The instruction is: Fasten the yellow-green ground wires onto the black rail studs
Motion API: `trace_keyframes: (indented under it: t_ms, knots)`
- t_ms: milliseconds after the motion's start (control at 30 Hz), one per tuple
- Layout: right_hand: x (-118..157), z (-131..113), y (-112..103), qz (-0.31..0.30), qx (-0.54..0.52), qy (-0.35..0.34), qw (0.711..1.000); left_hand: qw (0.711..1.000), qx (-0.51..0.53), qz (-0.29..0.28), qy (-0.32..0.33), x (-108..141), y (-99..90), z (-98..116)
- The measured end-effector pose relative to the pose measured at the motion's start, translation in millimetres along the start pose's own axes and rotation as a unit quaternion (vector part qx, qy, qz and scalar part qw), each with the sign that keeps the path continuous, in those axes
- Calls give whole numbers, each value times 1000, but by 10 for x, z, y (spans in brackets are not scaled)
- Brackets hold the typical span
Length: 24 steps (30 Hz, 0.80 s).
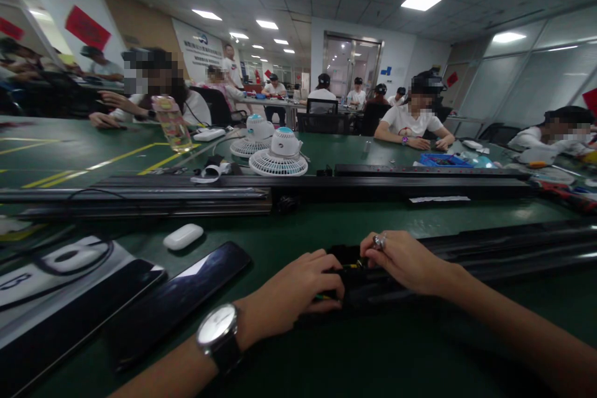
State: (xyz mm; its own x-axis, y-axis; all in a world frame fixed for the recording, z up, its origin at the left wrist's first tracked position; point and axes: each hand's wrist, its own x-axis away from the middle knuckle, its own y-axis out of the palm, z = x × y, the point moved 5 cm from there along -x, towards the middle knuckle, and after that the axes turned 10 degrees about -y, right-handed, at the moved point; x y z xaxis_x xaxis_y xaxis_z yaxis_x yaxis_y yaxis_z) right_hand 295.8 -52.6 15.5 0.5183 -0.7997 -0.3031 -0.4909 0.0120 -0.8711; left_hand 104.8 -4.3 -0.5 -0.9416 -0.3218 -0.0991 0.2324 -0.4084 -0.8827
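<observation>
Looks like mid-job to me, judging by the small yellow bit [353, 266] and green wire [321, 296] out in the open at the left end of the near black bars [508, 261] on the counter [303, 236]. Got the right hand [392, 259] seemingly pinched on the yellow bit and the left hand [308, 284] curled by the green wire, but can't tell if actually gripping it. Can't spot anything closed up there, so probably not finished, with more long bars [420, 185] lying untouched behind.
</observation>
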Motion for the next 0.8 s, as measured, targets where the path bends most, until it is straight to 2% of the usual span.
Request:
trace_keyframes:
  t_ms: [467,633,800]
  knots:
    - [17,15,-114,-33,-59,-34,997,1000,-2,-12,-18,-2,-11,5]
    - [-12,-45,-153,-27,-63,-37,997,999,-11,-21,-23,6,-11,14]
    - [-32,-33,-156,10,-91,-34,995,999,-9,-26,-31,6,-26,35]
